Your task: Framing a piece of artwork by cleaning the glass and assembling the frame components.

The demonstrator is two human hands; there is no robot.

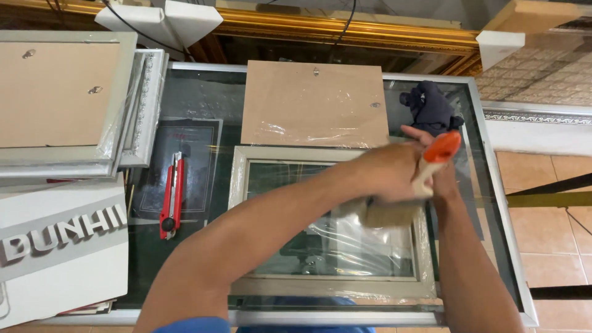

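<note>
brush (412,188) (orange handle up-right), left hand (385,174), frame (265,222)

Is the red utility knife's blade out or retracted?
Cannot tell for sure. The knife lies flat on the glass table, left of the frame, untouched; no bare blade shows past its tip at this size.

A glass-topped table (203,98) with a metal rim fills the view. Right of it lies a floor of beige tiles (542,240), and ornate gilded frame mouldings (345,31) run behind.
</note>
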